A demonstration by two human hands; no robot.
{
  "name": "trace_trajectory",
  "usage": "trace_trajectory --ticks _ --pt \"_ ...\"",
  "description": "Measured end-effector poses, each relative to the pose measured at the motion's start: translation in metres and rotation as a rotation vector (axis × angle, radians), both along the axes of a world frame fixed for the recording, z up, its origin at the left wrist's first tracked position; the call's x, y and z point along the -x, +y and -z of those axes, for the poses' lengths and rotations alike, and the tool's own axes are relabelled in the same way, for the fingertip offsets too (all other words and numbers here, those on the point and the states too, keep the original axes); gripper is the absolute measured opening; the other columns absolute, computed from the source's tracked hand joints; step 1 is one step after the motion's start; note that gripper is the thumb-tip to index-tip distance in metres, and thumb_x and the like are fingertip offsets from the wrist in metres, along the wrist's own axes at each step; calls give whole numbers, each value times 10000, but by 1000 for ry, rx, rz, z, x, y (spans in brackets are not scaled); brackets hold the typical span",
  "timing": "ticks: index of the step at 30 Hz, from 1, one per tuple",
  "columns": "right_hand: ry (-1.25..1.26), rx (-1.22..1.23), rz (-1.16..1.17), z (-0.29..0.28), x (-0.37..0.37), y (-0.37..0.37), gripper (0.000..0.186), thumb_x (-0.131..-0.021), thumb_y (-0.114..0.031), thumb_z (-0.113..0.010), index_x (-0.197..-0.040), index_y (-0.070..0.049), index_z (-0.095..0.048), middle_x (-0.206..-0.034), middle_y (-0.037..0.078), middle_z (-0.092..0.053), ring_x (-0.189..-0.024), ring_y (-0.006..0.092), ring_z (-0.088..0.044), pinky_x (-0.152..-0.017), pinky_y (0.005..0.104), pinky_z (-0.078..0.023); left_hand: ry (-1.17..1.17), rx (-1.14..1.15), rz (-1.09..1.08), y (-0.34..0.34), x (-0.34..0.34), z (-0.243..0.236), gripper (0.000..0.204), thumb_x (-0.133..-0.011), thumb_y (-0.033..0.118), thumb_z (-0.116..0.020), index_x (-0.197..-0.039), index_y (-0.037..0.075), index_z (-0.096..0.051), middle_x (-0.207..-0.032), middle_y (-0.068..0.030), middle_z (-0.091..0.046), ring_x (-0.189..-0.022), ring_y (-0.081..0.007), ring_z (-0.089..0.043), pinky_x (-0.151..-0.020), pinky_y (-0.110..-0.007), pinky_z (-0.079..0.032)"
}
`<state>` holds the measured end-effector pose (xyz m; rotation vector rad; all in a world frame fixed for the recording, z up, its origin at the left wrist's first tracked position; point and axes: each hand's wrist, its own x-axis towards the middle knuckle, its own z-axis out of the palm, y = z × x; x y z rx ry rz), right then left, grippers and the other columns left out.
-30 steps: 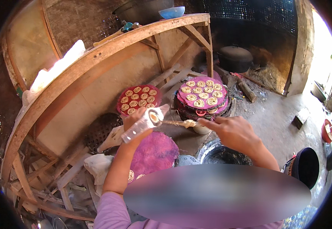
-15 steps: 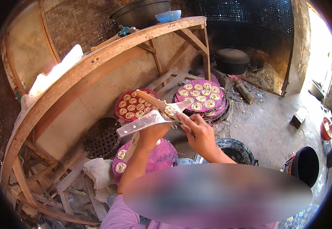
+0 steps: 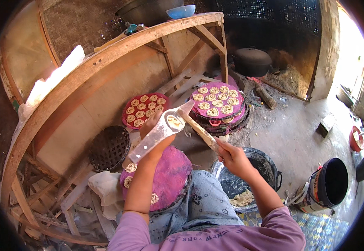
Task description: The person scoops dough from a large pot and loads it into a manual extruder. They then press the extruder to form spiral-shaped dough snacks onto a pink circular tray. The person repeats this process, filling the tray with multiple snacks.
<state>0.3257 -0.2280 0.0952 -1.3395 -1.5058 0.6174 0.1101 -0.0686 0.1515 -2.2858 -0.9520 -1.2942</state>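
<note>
My left hand is closed around a pale, long-handled press, partly hidden behind it. Soft dough shows in the press's round cup. My right hand grips the lower end of a dough-smeared wooden stick, whose far end meets the press beside the cup. Below my left arm, a round purple tray carries a few coiled dough rosettes along its left side. Right of my knee stands a dark basin with a lump of dough in it.
Ahead are a red tray and stacked purple trays, both bearing dough rosettes. A wooden table curves along the left. An empty woven tray leans below it. A black bucket and a lidded pot stand right.
My right hand has drawn down and right, away from the press. The stick lay across the press pointing up-left; now only its far end touches. The cup's dough has come into sight.
</note>
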Motion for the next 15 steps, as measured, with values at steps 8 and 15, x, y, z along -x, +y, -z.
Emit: trace_trajectory --ticks 8,15 --pt "480 277 -399 15 -6 -37 358 -1033 -232 -454 -1344 -72 -530 -687 -26 -514 -532 38 -457 -455 195 -368 66 -1 -113 7 7 0 295 -740 292 -724 -840 93 -530 -729 -124 -593 -651 -316 -630 -553 -411 -505" --pt "-515 758 96 192 -108 -94 357 -892 -132 -505 -1212 -24 -619 -877 145 -709 -802 288 -697 -697 413 -532 -154 99 -177 23 128 7 333 -876 175 -652 -1149 0 -578 -930 -122 -662 -888 -206 -650 -777 -319 -529"
